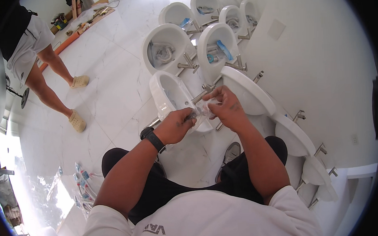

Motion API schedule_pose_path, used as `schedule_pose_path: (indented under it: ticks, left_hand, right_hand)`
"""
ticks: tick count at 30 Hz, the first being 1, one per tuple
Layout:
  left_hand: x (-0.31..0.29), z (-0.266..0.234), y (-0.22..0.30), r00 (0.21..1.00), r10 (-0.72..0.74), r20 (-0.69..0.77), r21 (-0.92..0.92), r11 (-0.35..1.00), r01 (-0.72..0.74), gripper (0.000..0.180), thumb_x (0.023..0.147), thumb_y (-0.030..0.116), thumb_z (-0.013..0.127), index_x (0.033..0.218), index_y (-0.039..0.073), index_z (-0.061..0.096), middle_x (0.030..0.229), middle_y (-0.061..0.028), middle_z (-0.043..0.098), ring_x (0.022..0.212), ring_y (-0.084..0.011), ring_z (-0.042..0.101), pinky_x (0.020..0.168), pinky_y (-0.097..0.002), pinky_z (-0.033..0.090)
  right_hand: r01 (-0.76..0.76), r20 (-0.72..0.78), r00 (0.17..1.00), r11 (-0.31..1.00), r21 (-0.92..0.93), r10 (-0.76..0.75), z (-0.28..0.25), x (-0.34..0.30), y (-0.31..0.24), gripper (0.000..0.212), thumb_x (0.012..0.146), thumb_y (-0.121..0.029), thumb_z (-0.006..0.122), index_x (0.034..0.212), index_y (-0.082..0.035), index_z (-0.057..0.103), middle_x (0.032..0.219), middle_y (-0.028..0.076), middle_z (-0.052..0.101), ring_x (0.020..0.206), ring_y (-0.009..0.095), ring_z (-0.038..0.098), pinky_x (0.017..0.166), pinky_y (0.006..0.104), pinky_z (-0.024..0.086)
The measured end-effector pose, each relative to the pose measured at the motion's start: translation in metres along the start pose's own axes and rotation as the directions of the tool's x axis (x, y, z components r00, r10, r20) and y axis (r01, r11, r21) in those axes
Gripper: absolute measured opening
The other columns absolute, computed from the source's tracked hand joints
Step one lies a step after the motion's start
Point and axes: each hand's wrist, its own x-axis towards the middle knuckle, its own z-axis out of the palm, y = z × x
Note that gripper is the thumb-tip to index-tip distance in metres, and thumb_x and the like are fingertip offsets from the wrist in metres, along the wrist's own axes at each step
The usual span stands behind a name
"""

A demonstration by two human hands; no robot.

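Right in the middle of the frame, two hands meet over a small clear plastic bag (205, 110). The left hand (178, 126) has its fingers curled around one end of the bag, where something small and dark shows through. The right hand (226, 107) pinches the other end between its fingers. Both hands grip the bag tight, and it hangs in the air between them, just above a white sink (171, 97) that lies on the floor. A black watch (153, 139) sits on the left wrist.

A metal tap (201, 94) sticks out from this sink, just beside the hands. To the right of the hands, another white sink (249, 91) leans against the white wall (314, 68). More sinks line the wall toward the lower right of the frame.

Toward the top of the frame, more white sinks stand in two rows. One sink (164, 44) holds a curled metal hose, and the next sink (217, 46) holds blue packets.

In the upper left of the frame another person (36, 53) stands on the white floor (110, 88) in tan shoes. An orange pipe (63, 43) lies on the floor near that person. In the lower left of the frame, some small packets (83, 183) lie in bright sunlight.
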Motion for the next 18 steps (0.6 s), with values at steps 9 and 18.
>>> schedule_pose_path:
  ticks: [9, 18]
  left_hand:
    - [-0.004, 0.000, 0.010, 0.984, -0.017, -0.175, -0.318, 0.947, -0.040, 0.036, 0.110, 0.028, 0.063, 0.130, -0.001, 0.069, 0.102, -0.0016, 0.072, 0.091, -0.0082, 0.059, 0.085, -0.0288, 0.051]
    - [-0.006, -0.006, 0.013, 0.982, 0.030, -0.187, -0.391, 0.915, -0.102, 0.036, 0.111, 0.030, 0.061, 0.121, -0.001, 0.076, 0.095, 0.0004, 0.073, 0.083, -0.0070, 0.058, 0.078, -0.0273, 0.050]
  right_hand:
    - [0.116, 0.117, 0.988, 0.985, -0.130, -0.101, -0.025, 0.003, 0.000, 0.030, 0.090, 0.000, 0.064, 0.117, -0.003, 0.074, 0.125, 0.009, 0.072, 0.081, 0.012, 0.069, 0.069, 0.0295, 0.057]
    - [0.015, 0.314, 0.948, 0.983, -0.184, 0.045, -0.027, -0.003, -0.002, 0.041, 0.098, -0.012, 0.067, 0.139, -0.013, 0.072, 0.092, 0.005, 0.073, 0.075, 0.009, 0.061, 0.064, 0.0279, 0.049]
